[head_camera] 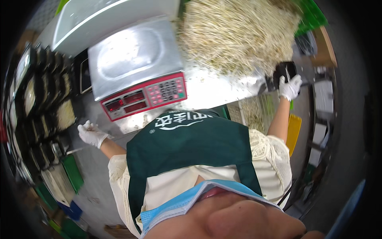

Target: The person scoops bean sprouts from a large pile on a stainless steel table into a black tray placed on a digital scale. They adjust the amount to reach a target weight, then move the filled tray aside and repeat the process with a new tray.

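Note:
My right hand (290,87), in a white glove, is at the right end of the metal table and grips the near edge of a black plastic tray (283,71). Above and left of that tray lies a big heap of bean sprouts (238,35). My left hand (93,135), also gloved, is at the left, below the corner of a red-fronted weighing scale (143,97). Its fingers are curled, and whether anything lies inside them is unclear. The scale's steel pan (131,53) carries only small scraps. Stacked black trays of sprouts (66,115) stand left of this hand.
A white plastic tub (74,33) stands behind the scale. Below the metal table (206,92) on the right is a crate with sprouts (253,112). A yellow plastic piece (295,134) is beside my right forearm. A green crate (312,16) borders the heap.

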Demonstrator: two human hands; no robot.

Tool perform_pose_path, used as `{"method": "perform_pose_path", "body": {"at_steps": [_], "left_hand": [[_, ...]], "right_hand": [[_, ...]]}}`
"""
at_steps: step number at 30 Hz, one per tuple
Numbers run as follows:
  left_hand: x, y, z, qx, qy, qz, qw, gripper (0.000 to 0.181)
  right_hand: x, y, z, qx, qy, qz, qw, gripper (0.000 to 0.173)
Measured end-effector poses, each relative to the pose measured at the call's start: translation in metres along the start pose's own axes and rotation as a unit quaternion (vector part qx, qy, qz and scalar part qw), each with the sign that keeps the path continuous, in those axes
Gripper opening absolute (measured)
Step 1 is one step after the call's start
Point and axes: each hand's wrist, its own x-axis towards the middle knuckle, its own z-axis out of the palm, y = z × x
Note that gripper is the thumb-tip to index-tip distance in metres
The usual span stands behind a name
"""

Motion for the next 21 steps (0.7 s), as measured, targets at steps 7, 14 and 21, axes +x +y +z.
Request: {"method": "perform_pose_path", "body": {"at_steps": [7,14,21], "left_hand": [[-0.201,0.033,0.16,0.137,-0.306,0.256,0.907,0.011],[-0.338,-0.088,0.182,0.469,-0.608,0.401,0.499,0.103],[-0.358,-0.099,0.257,0.178,-0.564,0.334,0.734,0.068]], "right_hand": [[0.01,0.108,0.11,0.12,-0.107,-0.004,0.987,0.032],[0.014,0.093,0.055,0.25,0.042,-0.036,0.967,0.021],[0.012,-0.012,-0.022,0.514,0.005,-0.398,0.76,0.039]]}}
